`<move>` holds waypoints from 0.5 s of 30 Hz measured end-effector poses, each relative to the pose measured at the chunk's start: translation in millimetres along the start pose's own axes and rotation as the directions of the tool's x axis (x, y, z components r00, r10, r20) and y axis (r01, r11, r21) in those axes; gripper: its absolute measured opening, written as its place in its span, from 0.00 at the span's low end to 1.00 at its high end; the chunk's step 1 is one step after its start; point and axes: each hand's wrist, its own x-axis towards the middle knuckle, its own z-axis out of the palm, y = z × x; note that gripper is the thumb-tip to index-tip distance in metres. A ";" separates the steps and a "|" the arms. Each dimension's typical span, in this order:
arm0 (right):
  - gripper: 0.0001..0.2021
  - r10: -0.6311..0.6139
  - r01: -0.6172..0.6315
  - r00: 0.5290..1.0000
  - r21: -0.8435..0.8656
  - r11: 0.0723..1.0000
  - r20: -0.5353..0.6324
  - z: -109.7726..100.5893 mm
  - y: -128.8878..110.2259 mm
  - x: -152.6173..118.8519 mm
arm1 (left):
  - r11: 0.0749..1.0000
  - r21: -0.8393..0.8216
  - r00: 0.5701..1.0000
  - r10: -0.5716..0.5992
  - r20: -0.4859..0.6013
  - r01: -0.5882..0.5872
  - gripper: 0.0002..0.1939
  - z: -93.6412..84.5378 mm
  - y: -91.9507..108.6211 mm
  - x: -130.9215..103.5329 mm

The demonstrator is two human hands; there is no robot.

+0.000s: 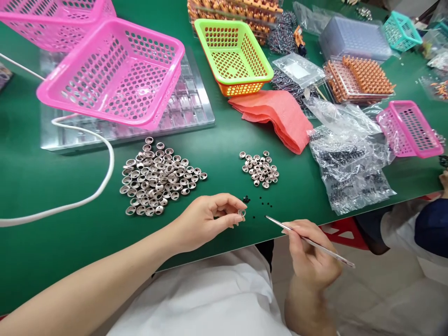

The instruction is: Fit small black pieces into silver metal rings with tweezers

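Between the thumb and fingertips of my left hand (206,219) is a small metal ring-shaped part (241,213). My right hand (311,252) pinches a pair of tweezers (315,244), its tip pointing left and down at the table near some tiny black pieces (262,203). A small cluster of these black pieces (246,199) lies just beyond my left fingertips. Left of my left hand spreads a large pile of similar silver rings (154,179). A smaller group of rings (261,169) lies farther back, ahead of both hands.
A pink basket (112,109) rests on a metal tray (196,105) at left, beside a white cable (105,177). A green basket (224,79), red cloth (276,116) and plastic bags (350,158) are farther back. Another person's dark sleeve (432,226) shows at right.
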 end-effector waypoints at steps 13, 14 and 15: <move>0.10 -0.010 0.009 1.000 0.130 0.992 0.011 26.6 -18.7 11.6 | 0.991 -0.130 0.998 0.005 0.069 0.004 0.13 2.9 2.1 -0.4; 0.10 -0.017 0.014 1.000 0.129 0.992 0.018 27.4 -19.0 11.8 | 0.992 -0.127 0.997 0.012 0.076 -0.003 0.13 2.9 2.0 -0.7; 0.11 -0.024 0.021 0.999 0.127 0.992 0.026 27.9 -19.1 11.9 | 0.993 -0.120 0.997 0.019 0.081 -0.010 0.13 3.0 1.9 -1.2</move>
